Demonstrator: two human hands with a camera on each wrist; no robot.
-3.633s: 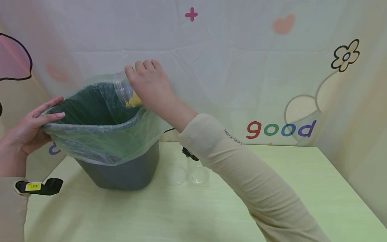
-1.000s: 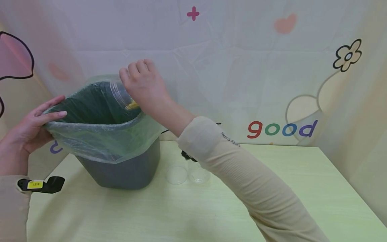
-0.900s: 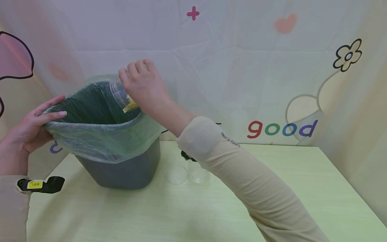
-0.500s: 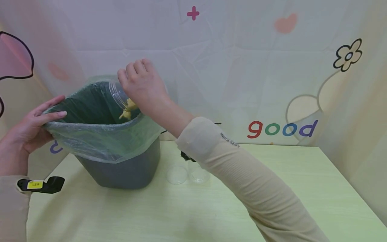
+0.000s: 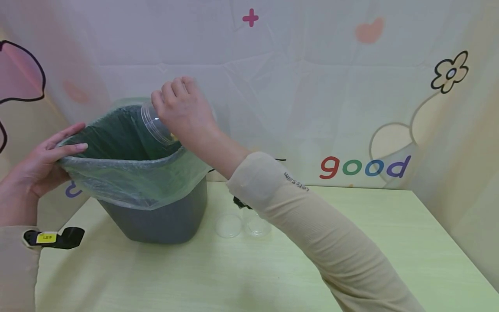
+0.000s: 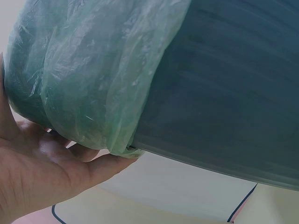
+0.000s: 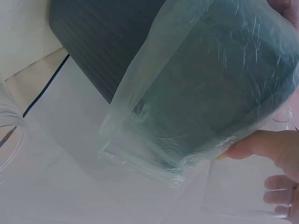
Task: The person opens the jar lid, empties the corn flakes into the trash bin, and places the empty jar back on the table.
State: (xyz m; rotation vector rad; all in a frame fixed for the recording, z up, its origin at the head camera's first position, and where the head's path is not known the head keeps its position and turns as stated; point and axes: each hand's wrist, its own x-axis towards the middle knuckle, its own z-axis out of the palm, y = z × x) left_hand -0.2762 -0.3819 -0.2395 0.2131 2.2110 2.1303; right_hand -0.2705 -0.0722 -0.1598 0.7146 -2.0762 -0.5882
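My left hand [image 5: 43, 167] grips the rim of a grey trash bin [image 5: 156, 225], thumb over the edge and fingers outside. A thin green bin liner [image 5: 140, 186] is folded down over that rim. With my right hand [image 5: 187, 110] I hold a clear plastic jar [image 5: 153, 123], tipped on its side with its threaded mouth over the bin's opening. A small yellow bit [image 5: 173, 137] shows near the jar's lower lip. In the right wrist view, the thumb lies against the liner and the jar [image 7: 238, 191] is partly seen. The bin's bottom is hidden.
On the pale green table [image 5: 351, 242] lies a clear round lid [image 5: 228, 225]. Beside it stands a clear round container [image 5: 257, 225], partly hidden by my right forearm. A printed cloth backdrop [image 5: 296, 108] hangs behind the table. A dark cable [image 7: 46, 86] runs near the bin.
The yellow, clumped contents slid to the jar's mouth and dropped into the bin, leaving only a bit in sight. The right hand moved slightly left with the jar; the left hand kept its hold.
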